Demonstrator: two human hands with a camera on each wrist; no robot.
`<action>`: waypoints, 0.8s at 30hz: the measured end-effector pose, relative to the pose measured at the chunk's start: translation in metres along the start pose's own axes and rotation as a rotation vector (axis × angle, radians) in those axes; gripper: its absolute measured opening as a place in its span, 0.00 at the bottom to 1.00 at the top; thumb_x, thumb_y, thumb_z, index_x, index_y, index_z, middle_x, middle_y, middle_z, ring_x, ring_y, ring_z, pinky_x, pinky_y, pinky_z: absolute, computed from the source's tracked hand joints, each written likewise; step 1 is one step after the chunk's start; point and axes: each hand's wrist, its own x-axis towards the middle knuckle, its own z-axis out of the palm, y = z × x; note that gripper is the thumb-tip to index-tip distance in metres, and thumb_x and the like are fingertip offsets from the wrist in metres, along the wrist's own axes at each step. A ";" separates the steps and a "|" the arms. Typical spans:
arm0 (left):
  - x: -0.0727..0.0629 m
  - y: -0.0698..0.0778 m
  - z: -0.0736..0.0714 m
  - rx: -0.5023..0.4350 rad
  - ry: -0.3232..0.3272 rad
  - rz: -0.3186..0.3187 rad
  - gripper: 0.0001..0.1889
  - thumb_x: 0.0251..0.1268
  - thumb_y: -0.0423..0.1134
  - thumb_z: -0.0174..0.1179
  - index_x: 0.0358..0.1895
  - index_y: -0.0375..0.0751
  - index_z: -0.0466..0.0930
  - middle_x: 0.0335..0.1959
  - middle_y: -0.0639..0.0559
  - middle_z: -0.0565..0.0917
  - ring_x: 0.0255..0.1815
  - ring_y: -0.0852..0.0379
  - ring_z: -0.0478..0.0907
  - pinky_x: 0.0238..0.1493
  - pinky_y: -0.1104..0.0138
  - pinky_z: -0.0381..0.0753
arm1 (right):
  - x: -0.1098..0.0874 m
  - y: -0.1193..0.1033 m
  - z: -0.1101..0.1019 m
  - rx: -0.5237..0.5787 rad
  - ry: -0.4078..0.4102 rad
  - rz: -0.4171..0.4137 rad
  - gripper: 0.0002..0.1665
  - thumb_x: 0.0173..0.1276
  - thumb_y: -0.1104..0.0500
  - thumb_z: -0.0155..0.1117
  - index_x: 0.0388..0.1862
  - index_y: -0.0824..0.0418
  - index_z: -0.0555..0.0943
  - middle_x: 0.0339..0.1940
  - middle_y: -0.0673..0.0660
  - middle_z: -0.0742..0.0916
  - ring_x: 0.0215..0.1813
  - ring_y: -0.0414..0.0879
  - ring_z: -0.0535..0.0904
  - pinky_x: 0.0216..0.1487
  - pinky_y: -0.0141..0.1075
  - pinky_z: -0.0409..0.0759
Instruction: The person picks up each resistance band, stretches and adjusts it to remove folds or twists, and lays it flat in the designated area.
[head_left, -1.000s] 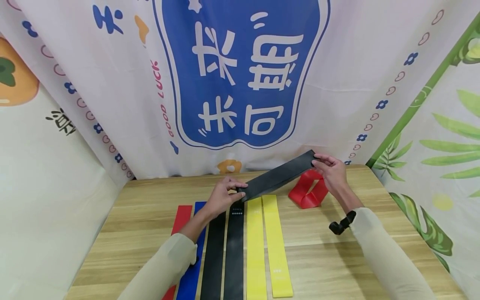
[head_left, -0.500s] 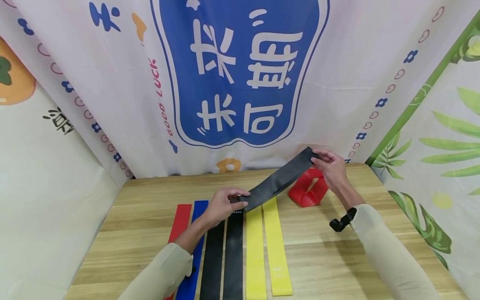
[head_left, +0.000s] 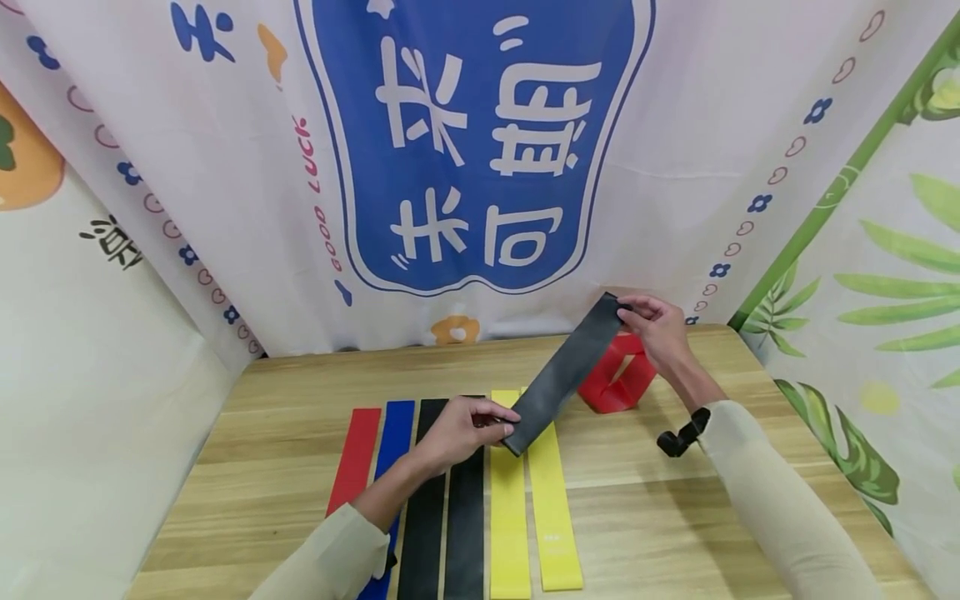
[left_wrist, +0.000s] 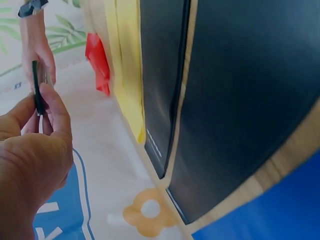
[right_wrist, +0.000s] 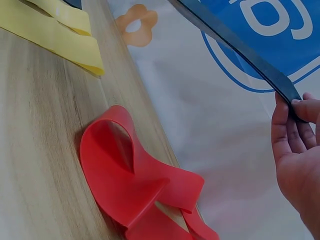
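A flat black resistance loop band is stretched between both hands above the table, slanting up to the right. My left hand pinches its lower end between thumb and fingers, over the yellow bands. The upper end is pinched by my right hand, near the back edge. In the left wrist view the left hand grips the band edge-on. In the right wrist view the fingers of the right hand hold the black band's end. A twisted red loop band lies below the right hand.
Several bands lie side by side on the wooden table: a red band, a blue band, two black bands and two yellow bands. A printed curtain hangs right behind the table's back edge.
My left hand has moved right and toward me with its end of the black band, so the band slants more steeply. The right hand has shifted slightly left and up.
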 end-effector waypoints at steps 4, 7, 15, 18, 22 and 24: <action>-0.003 0.002 0.006 0.053 -0.001 0.023 0.06 0.70 0.32 0.71 0.45 0.45 0.94 0.37 0.52 0.87 0.33 0.54 0.79 0.34 0.67 0.82 | 0.001 -0.001 0.000 -0.026 -0.009 0.014 0.15 0.72 0.67 0.72 0.56 0.71 0.86 0.39 0.50 0.92 0.38 0.41 0.90 0.49 0.31 0.87; -0.005 0.002 0.010 0.049 0.001 0.031 0.04 0.68 0.32 0.72 0.41 0.43 0.93 0.36 0.51 0.88 0.31 0.55 0.77 0.30 0.71 0.77 | 0.002 -0.002 0.001 -0.049 -0.010 0.036 0.16 0.73 0.66 0.71 0.56 0.70 0.87 0.41 0.50 0.92 0.39 0.41 0.90 0.49 0.30 0.87; -0.009 0.009 0.021 0.034 -0.017 -0.012 0.06 0.66 0.33 0.74 0.43 0.46 0.94 0.37 0.53 0.86 0.31 0.50 0.84 0.35 0.56 0.87 | 0.007 -0.006 0.002 -0.166 -0.020 0.096 0.18 0.76 0.64 0.69 0.61 0.68 0.85 0.47 0.51 0.89 0.42 0.41 0.90 0.57 0.36 0.85; -0.008 0.010 0.025 0.039 -0.021 -0.015 0.09 0.65 0.33 0.75 0.46 0.47 0.94 0.39 0.52 0.85 0.31 0.49 0.83 0.31 0.65 0.82 | 0.008 -0.007 0.003 -0.194 -0.030 0.097 0.19 0.76 0.63 0.68 0.62 0.68 0.85 0.48 0.50 0.89 0.43 0.41 0.89 0.59 0.37 0.85; -0.009 0.010 0.032 0.041 -0.021 -0.036 0.11 0.64 0.33 0.76 0.48 0.49 0.94 0.46 0.52 0.87 0.31 0.43 0.84 0.27 0.71 0.74 | 0.011 -0.006 0.004 -0.210 -0.059 0.092 0.19 0.77 0.64 0.67 0.63 0.70 0.84 0.46 0.49 0.89 0.41 0.41 0.89 0.56 0.35 0.87; -0.009 0.010 0.035 0.042 -0.025 -0.050 0.12 0.63 0.33 0.77 0.48 0.50 0.94 0.48 0.52 0.88 0.33 0.41 0.85 0.27 0.70 0.73 | 0.012 -0.005 0.005 -0.219 -0.074 0.094 0.19 0.78 0.65 0.66 0.63 0.71 0.84 0.44 0.49 0.89 0.39 0.40 0.88 0.53 0.33 0.87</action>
